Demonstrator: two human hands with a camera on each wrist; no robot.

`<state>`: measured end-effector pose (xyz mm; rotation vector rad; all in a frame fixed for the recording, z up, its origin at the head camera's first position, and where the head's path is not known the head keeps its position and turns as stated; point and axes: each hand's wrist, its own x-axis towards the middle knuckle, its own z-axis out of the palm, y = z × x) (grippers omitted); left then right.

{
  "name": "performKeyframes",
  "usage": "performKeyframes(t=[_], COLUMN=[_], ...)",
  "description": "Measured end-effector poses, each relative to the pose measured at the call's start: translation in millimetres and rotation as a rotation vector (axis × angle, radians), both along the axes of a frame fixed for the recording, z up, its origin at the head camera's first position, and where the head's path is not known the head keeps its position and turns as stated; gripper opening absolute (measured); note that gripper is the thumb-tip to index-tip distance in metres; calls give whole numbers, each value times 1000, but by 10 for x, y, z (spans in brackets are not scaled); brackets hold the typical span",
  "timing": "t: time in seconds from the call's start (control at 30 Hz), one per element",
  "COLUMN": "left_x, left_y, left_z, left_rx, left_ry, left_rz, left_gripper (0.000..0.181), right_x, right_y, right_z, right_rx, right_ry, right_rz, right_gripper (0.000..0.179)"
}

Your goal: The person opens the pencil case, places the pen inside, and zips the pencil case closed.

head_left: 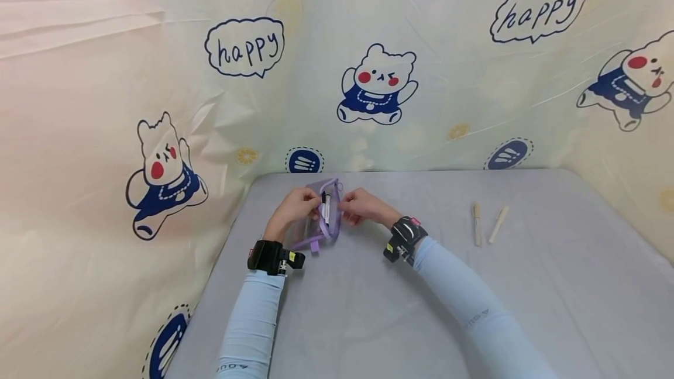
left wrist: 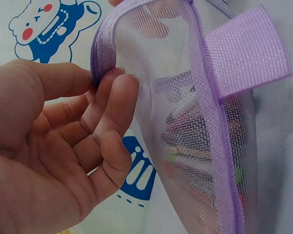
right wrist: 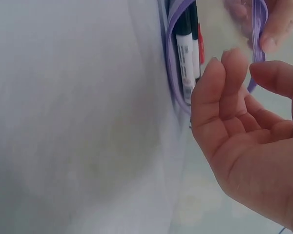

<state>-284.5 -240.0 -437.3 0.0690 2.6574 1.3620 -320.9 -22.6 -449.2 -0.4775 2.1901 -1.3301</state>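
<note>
A purple-trimmed mesh pencil case (head_left: 297,233) stands at the back left of the table, its zipped mouth spread toward the right. My left hand (head_left: 297,206) pinches one edge of the zip (left wrist: 102,58) between thumb and fingers. At the mouth's other side, my right hand (head_left: 360,204) has thumb and fingertips at the purple rim (right wrist: 258,44), seemingly pinching it; the contact is partly hidden. White-barrelled markers (right wrist: 184,58) with dark caps lie inside the mouth, beside something red (right wrist: 201,46). Further contents show only dimly through the mesh.
Two slim beige pens (head_left: 477,224) (head_left: 498,225) lie apart on the right of the grey-covered table (head_left: 368,309). A purple fabric tab (left wrist: 249,53) sticks out from the case's side. A printed curtain (head_left: 447,75) hangs behind the table's back edge.
</note>
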Motion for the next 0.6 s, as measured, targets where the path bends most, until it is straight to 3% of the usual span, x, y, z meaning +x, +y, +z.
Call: performKeyframes(t=[0.23,0.6], left_x=[11,40], left_y=[-8,1], left_z=[5,65], left_rx=[0,20], left_ry=[1,-12], left_rz=[-12,-17], left_gripper=[27,26], right_x=[-69,-83], right_y=[229,556], right_z=[-44,95], right_rx=[24,172], right_ry=[-13,87], right_rz=[-23,2], right_gripper=[33,36])
